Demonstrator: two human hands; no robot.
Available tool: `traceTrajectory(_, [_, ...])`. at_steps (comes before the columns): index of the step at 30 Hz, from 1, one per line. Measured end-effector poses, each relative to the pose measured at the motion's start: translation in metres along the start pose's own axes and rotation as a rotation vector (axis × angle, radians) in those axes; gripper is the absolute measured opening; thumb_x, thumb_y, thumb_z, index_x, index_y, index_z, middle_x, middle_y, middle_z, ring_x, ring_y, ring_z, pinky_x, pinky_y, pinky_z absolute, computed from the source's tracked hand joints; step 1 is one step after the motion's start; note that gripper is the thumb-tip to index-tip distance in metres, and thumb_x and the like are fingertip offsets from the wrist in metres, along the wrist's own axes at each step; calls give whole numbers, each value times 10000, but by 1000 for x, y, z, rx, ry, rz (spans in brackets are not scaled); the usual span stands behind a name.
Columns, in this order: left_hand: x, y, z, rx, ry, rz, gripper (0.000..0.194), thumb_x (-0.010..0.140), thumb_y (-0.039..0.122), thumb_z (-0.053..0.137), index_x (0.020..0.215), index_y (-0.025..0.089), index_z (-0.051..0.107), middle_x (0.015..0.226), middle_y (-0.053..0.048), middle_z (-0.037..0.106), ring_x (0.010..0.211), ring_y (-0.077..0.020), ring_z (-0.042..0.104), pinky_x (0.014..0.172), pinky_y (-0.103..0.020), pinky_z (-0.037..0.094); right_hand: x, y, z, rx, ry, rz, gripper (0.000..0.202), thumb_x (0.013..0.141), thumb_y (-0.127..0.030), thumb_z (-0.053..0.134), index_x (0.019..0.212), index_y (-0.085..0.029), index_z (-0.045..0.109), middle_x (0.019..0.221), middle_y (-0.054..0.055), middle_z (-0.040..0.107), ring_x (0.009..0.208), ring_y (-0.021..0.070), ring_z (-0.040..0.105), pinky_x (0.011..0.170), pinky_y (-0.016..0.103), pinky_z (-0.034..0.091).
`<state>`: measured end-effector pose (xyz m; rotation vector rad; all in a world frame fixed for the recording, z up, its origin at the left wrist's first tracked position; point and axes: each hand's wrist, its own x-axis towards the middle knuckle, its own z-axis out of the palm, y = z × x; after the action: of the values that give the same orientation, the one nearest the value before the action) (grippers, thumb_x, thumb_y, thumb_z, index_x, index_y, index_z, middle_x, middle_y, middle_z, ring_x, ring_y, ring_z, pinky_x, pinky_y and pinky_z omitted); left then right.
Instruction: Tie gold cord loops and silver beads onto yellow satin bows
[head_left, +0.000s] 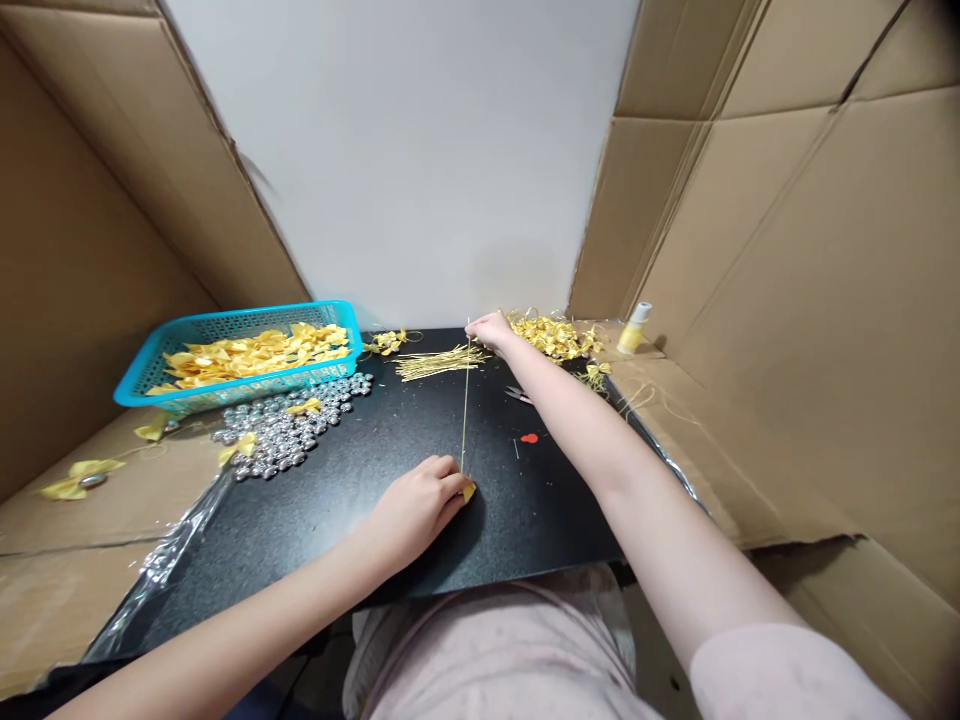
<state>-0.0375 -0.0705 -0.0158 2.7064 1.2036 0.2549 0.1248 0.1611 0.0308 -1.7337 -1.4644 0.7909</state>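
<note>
A thin yellow cord runs straight and taut between my two hands, above the black tabletop. My left hand, near the front edge, is pinched on a small yellow bow, mostly covered by the fingers. Farther off, my right hand grips the other end of the cord between thumb and fingers. Just beside that hand lies a bundle of cut yellow cords. Beyond it is a heap of yellow bows with strings, partly behind my right wrist.
A turquoise basket of yellow bows stands at the left, with silver beads before it. Scissors, a red piece and a needle lie near my right forearm. A small bottle stands right; cardboard walls surround the table.
</note>
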Motion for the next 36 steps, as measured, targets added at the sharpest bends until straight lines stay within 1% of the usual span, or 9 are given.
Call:
traceTrajectory(5, [-5,5,9,166,67,48,281,985,220,393,987,160,668,843,-62,625,793,-184,574,737,-311,500,4,4,-1,8,-2,27,83,628,-121,668,698,-103,710,631,27,649,615,123,613,574,196,464])
traceTrajectory(8, [-9,11,13,232,87,74,263,976,232,413,1055,145,648,875,-79,644,795,-195,575,741,-323,505,7,8,3,-15,10,75,98,600,-102,669,696,-87,687,670,60,647,688,166,638,567,215,474])
traceTrajectory(12, [-13,20,14,209,84,39,294,942,278,473,1150,123,609,935,-108,647,840,-229,583,759,-358,522,7,14,11,-52,10,116,161,583,-109,677,743,-87,674,747,99,660,768,218,658,568,245,500])
traceTrajectory(19, [-12,34,9,160,47,-9,238,905,237,483,1069,134,622,985,-109,615,865,-227,585,749,-351,531,7,17,25,-128,-46,81,151,558,-118,722,695,-106,661,763,116,678,798,256,681,624,290,549])
traceTrajectory(23, [-9,34,11,161,49,5,229,905,237,478,1048,135,625,936,-99,610,845,-224,578,730,-351,527,7,14,37,-165,-40,55,206,537,-55,742,729,-104,684,817,155,702,882,293,692,718,325,560])
traceTrajectory(27, [-8,31,17,166,105,36,211,923,211,441,985,145,632,871,-88,599,807,-209,563,707,-338,514,3,12,47,-173,17,33,237,588,-26,733,809,-104,702,949,208,705,1026,317,667,800,336,554])
traceTrajectory(29, [-7,30,19,180,119,52,235,933,168,400,945,145,634,846,-87,595,781,-204,555,688,-338,508,2,11,50,-167,35,28,234,600,-40,750,819,-106,704,967,219,703,1048,324,662,802,332,558])
traceTrajectory(32, [-6,30,20,214,109,55,280,938,111,359,921,149,636,834,-82,599,750,-193,552,671,-327,502,2,9,51,-152,38,14,237,592,-53,778,808,-118,708,933,205,710,1051,319,664,792,310,562])
traceTrajectory(36, [-6,31,17,256,70,36,253,930,106,403,962,141,651,865,-83,614,775,-196,570,682,-316,509,1,7,50,-151,-1,0,260,588,3,743,831,-84,716,980,236,703,1061,342,655,826,348,547])
